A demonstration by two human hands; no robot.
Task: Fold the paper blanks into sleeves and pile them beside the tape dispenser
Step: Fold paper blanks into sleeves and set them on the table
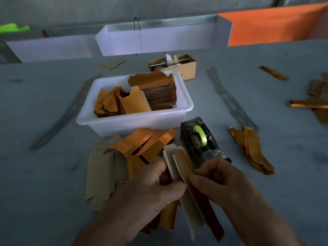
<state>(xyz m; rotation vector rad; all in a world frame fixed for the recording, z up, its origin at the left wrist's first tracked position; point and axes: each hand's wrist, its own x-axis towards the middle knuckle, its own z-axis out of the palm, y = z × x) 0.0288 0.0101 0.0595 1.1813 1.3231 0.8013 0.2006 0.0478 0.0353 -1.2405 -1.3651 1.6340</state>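
Both hands are on one paper blank (184, 176), and it is folded lengthwise, pale inside showing, gold face turned toward the right hand (229, 189). The left hand (150, 190) curls round its left edge, thumb pressing on the pale flap; the right hand pinches the gold edge between thumb and fingers. Just beyond the right hand's fingertips sits the tape dispenser (200, 139), green roll in its cradle. Beyond the left hand, touching the dispenser's left side, lies the pile of sleeves (142, 146), gold and pale brown mixed. Further out past the pile stands a white tub (134, 121) holding stacked blanks (158, 89). Off to the right hand's far side, loose gold strips (252, 150) lie on the grey table (53, 174).
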